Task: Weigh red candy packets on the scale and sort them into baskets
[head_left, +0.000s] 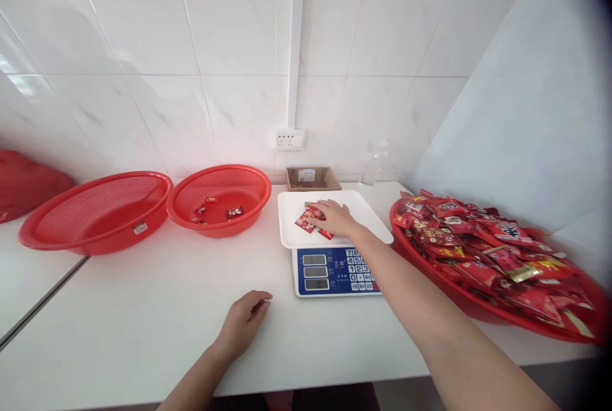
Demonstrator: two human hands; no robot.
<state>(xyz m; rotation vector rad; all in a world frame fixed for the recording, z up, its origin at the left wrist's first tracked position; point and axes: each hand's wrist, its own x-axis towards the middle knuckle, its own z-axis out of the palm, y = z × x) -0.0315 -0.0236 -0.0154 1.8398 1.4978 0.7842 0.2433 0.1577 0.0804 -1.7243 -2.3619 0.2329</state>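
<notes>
My right hand [333, 218] reaches over the white tray of the digital scale [366, 223]. Its fingers are closed on red snack packets [306, 218], which lie against the tray; the palm hides part of them. On the white table, left of the scale's blue keypad panel [338, 271], rests my left hand [243, 322]. Its fingers are loosely curled and hold nothing. To the right stands a large red basin [459, 299] heaped with red wrapped packets [478, 239].
A red mesh basket [222, 227] at the back holds a few small packets. Left of it sits another red basket [109, 242]. Behind the scale are a cardboard box [329, 178] and a clear container [373, 165]. A socket [290, 139] is on the tiled wall.
</notes>
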